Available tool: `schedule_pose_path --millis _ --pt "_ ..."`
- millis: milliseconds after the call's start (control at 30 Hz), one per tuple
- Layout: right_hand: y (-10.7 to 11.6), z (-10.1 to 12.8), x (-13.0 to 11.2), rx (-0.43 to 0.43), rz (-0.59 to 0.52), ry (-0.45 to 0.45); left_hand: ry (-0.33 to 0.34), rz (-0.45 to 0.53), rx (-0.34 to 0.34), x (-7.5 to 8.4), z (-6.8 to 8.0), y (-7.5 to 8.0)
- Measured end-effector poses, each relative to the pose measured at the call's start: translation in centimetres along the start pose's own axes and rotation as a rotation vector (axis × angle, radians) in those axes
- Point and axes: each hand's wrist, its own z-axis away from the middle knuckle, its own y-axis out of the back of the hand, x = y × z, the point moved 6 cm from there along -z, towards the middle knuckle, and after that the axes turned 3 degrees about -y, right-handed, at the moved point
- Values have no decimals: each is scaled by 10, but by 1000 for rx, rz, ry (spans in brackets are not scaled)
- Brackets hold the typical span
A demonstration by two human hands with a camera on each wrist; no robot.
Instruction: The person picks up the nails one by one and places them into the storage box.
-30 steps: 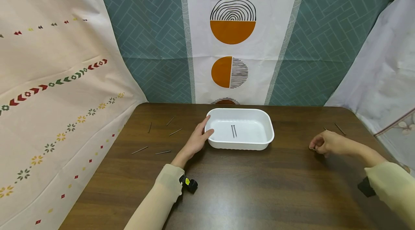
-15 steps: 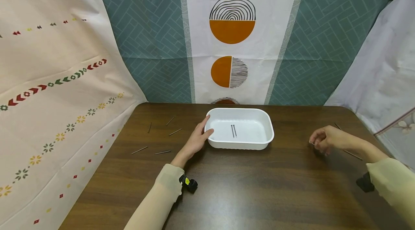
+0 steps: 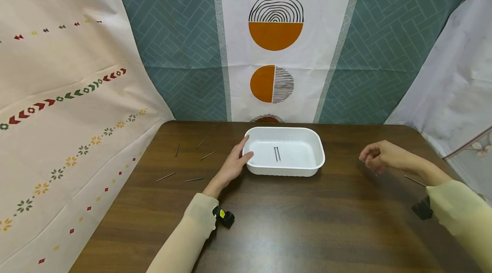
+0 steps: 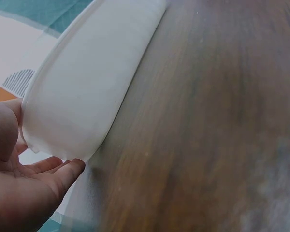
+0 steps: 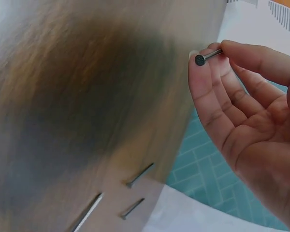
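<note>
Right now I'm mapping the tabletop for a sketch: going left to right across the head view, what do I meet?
Loose nails → left hand on the tray's end → white tray with two nails inside → right hand pinching a nail → one nail on the table.

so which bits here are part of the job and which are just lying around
In use:
- white plastic tray, steadied by left hand
- two nails inside it
- steel nail pinched in right hand
- loose nails on the table

Just there:
- patterned backdrop cloths
</note>
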Motion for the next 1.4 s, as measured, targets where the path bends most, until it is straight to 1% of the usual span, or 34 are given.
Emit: schedule_pose_path --millis 233,333,500,700,933,1033,1167,1400 --pt "5 -10 -21 38 -18 47 0 -7 -2 2 0 1" --pt "5 -13 -29 57 -30 49 1 -2 -2 3 0 1" --pt "-2 -25 -40 73 -69 39 7 20 -2 2 1 1" --pt "-10 -37 -60 104 -100 49 4 0 -14 -1 0 0" --pt "-17 -49 -81 127 -176 107 13 -5 -20 -1 -1 -1" --pt "-21 -55 -86 135 -210 116 6 -8 -23 0 0 -1" --pt "-25 -61 -90 139 -249 106 -5 -7 -17 1 0 -1" --pt "-28 -68 -95 145 -268 98 -1 -8 -15 0 -1 0"
